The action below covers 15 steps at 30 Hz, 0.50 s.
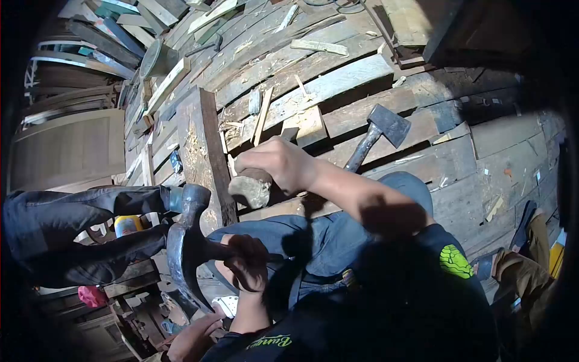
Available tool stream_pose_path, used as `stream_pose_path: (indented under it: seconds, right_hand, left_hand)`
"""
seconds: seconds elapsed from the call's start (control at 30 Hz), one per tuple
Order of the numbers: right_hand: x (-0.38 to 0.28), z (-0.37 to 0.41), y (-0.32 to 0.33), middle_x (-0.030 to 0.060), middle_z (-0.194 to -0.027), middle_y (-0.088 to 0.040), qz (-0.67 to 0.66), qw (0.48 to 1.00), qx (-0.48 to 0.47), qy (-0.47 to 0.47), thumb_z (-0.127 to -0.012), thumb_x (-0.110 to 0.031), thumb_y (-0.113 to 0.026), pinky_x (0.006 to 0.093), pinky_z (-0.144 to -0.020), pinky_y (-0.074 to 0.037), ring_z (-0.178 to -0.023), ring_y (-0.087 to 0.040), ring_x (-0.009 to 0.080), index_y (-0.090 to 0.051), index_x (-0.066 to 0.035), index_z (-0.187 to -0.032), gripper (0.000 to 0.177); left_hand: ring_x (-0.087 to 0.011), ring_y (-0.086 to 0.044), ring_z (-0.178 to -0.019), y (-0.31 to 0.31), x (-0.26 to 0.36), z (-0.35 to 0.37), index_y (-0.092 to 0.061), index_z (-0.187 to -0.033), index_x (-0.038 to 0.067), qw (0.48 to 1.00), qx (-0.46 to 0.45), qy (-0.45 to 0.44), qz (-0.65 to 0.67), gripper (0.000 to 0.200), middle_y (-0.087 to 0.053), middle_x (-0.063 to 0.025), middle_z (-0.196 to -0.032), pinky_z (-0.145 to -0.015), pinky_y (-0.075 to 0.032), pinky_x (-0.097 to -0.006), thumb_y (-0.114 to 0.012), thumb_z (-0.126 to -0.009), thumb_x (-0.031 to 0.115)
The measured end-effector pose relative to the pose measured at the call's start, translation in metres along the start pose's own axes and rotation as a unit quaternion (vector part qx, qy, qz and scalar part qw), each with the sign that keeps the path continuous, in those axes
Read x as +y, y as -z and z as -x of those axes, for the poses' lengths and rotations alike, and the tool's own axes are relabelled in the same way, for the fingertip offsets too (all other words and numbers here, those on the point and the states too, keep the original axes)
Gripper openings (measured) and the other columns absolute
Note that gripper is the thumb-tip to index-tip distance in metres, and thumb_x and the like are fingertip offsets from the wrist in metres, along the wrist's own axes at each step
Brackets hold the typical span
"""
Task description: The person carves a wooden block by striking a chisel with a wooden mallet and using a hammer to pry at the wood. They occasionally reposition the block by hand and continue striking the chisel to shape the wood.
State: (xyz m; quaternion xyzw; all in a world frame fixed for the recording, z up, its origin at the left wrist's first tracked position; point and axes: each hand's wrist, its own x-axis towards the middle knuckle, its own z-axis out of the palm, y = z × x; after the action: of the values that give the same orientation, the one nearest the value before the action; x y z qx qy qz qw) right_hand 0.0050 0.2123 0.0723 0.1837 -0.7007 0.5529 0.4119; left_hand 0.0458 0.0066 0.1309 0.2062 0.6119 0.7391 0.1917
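Right hand (274,163) fisted on handle (252,188), left hand (247,262) gripping claw hammer (184,241), sledgehammer (386,127) on planks (338,78)

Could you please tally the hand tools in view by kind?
claw hammer, held in the left hand: 1
block-headed hammer, lying on the planks: 1
wooden-handled tool, held in the right hand: 1
Total: 3
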Motion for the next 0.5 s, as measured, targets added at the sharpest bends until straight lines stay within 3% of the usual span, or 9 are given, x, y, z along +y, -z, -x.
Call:
stream_pose_path:
  seconds: [0.1,0.23,0.37,0.43,0.5]
  right_hand:
    - [0.008,0.005,-0.004,0.0125,-0.074,-0.061,0.037,0.999,-0.036,-0.004,-0.066,-0.008,-0.059,0.0341,-0.056,-0.049,-0.066,-0.062,0.0301,-0.057,-0.003,-0.086,0.020]
    - [0.009,0.002,-0.002,0.0125,-0.071,-0.060,0.037,0.999,-0.003,0.006,-0.063,-0.007,-0.060,0.0345,-0.054,-0.048,-0.064,-0.061,0.0303,-0.056,-0.003,-0.084,0.022]
    - [-0.001,-0.001,-0.002,0.0114,-0.072,-0.061,0.027,1.000,-0.005,0.009,-0.068,-0.008,-0.060,0.0328,-0.054,-0.048,-0.063,-0.062,0.0278,-0.057,-0.002,-0.083,0.016]
    - [-0.005,-0.004,-0.004,0.0144,-0.065,-0.057,-0.001,1.000,0.022,0.015,-0.070,-0.005,-0.055,0.0370,-0.055,-0.047,-0.063,-0.061,0.0315,-0.054,-0.002,-0.082,0.013]
    - [-0.005,-0.004,-0.004,0.0120,-0.072,-0.061,-0.038,0.997,0.055,0.028,-0.072,-0.009,-0.059,0.0322,-0.054,-0.047,-0.063,-0.061,0.0272,-0.056,-0.002,-0.082,0.012]
  left_hand:
    - [-0.0092,-0.032,-0.049,0.004,-0.001,0.001,-0.046,-0.092,0.006,1.000,-0.012,0.013,0.021,0.045,-0.038,0.0002,-0.068,-0.044,-0.027,-0.0248,-0.055,-0.084,0.050]
    - [-0.0091,-0.032,-0.050,-0.002,0.003,-0.001,-0.046,-0.094,0.007,1.000,-0.019,-0.004,-0.006,0.045,-0.037,0.0005,-0.067,-0.044,-0.028,-0.0248,-0.054,-0.084,0.050]
    - [-0.0109,-0.037,-0.054,0.003,0.003,0.001,-0.046,-0.100,0.008,1.000,-0.013,0.007,-0.016,0.045,-0.040,-0.0004,-0.072,-0.045,-0.030,-0.0246,-0.054,-0.084,0.050]
    - [-0.0118,-0.038,-0.056,0.003,0.002,0.002,-0.046,-0.102,0.009,1.000,-0.001,0.002,-0.023,0.046,-0.040,-0.0007,-0.074,-0.045,-0.031,-0.0246,-0.054,-0.084,0.051]
    - [-0.0129,-0.040,-0.059,0.008,0.001,0.004,-0.046,-0.105,0.010,0.999,0.008,0.009,-0.033,0.048,-0.041,-0.0013,-0.077,-0.047,-0.032,-0.0248,-0.054,-0.083,0.052]
